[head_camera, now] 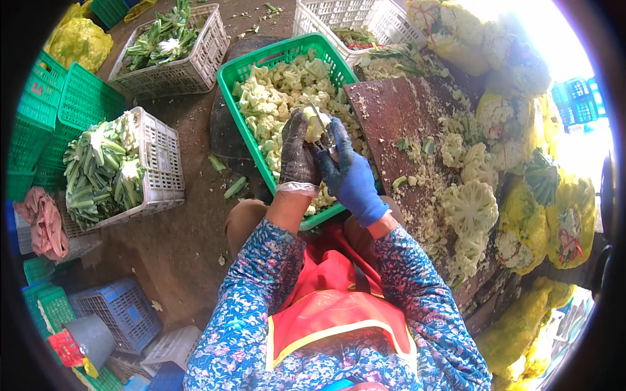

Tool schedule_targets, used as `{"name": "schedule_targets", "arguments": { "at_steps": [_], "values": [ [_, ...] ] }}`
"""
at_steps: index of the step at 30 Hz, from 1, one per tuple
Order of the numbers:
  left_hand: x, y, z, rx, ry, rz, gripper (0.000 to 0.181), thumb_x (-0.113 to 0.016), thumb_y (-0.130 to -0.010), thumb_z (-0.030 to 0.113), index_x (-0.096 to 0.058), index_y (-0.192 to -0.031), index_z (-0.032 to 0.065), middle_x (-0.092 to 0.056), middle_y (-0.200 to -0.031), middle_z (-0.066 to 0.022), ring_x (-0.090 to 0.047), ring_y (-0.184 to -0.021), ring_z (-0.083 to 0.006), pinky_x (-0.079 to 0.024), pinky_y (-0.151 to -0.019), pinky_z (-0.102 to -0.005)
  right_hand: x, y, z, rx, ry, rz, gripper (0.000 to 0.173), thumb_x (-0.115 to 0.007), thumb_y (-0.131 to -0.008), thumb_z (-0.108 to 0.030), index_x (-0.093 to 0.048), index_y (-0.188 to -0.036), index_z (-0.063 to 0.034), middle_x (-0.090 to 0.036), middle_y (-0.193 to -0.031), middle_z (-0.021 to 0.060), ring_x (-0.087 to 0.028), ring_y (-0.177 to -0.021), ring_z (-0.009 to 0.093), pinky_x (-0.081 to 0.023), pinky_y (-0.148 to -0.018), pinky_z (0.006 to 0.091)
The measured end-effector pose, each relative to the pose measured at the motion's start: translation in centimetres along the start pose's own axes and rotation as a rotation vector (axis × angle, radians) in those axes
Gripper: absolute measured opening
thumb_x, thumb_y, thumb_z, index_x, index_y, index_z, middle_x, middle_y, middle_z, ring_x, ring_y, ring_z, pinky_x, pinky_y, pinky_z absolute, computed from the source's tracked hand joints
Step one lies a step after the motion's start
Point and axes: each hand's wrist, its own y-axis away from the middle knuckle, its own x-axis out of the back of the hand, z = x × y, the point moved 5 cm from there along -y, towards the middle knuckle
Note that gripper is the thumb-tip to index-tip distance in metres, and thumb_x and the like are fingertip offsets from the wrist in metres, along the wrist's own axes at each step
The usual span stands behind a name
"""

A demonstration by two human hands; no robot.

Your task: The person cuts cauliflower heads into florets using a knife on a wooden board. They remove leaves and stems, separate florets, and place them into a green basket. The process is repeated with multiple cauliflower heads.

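My left hand [299, 151], in a dark soiled knit glove, grips a piece of cauliflower [313, 128]. In a blue knit glove, my right hand [349, 171] is closed around a knife, whose blade [318, 113] lies against that piece. Both hands are over a green plastic crate [248, 131] between my knees. Cut cauliflower florets [274, 93] fill the crate. To its right, a reddish-brown board [374, 115] is strewn with crumbs, and cauliflower heads [469, 207] lie along its far side. My fingers partly hide the knife handle.
White plastic crates hold leaves and stalks on the left [164, 161] and at the upper left [176, 80]. Another white crate [362, 19] stands behind the green one. Yellow net bags of cauliflower [521, 229] line the right side. Stacked green crates [83, 97] and a blue crate [115, 313] stand at left.
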Motion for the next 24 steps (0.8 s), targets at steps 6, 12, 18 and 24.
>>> {"name": "schedule_targets", "arguments": {
  "at_steps": [6,12,18,24],
  "values": [
    [-1.5,1.9,0.5,-0.045,-0.181,0.052,0.041,-0.062,-0.095,0.024,-0.051,-0.131,0.0077,-0.058,-0.121,-0.0075,-0.057,-0.109,-0.0209,-0.049,-0.094,-0.0357,0.0,-0.3,-0.4,-0.183,0.182,-0.148,0.077,-0.061,-0.092,-0.020,-0.016,-0.153,-0.0082,-0.066,-0.097,0.0277,-0.064,-0.087,0.046,-0.050,-0.070,0.0503],
    [-0.1,0.3,1.0,0.203,0.099,-0.083,0.046,-0.062,-0.092,0.045,-0.059,-0.121,0.0089,-0.066,-0.112,-0.0101,-0.064,-0.098,-0.0263,-0.052,-0.089,-0.0424,-0.3,-1.1,0.3,-0.274,-0.427,-0.209,0.075,-0.061,-0.093,-0.019,-0.018,-0.154,-0.0081,-0.068,-0.091,0.0131,-0.065,-0.066,0.016,-0.052,-0.049,0.0333],
    [-1.4,-0.7,4.7,-0.449,-1.106,0.276,0.052,-0.062,-0.094,0.027,-0.049,-0.139,0.0053,-0.057,-0.129,-0.0118,-0.053,-0.113,-0.0173,-0.042,-0.099,-0.0321,6.0,-3.0,5.2,-0.083,0.146,-0.013,0.043,-0.066,-0.089,-0.027,-0.055,-0.128,-0.0107,-0.068,-0.083,0.0126,-0.067,-0.066,0.025,-0.054,-0.058,0.0374],
    [2.4,-3.8,1.2,0.028,-0.631,0.091,0.046,-0.040,-0.103,0.016,-0.035,-0.148,0.0072,-0.045,-0.145,-0.0093,-0.049,-0.128,-0.0227,-0.039,-0.109,-0.0384,23.8,-4.1,18.3,-0.513,0.792,0.227,0.036,-0.061,-0.086,-0.034,-0.063,-0.120,-0.0191,-0.067,-0.112,0.0144,-0.066,-0.099,0.033,-0.051,-0.086,0.0443]
  ]
}}
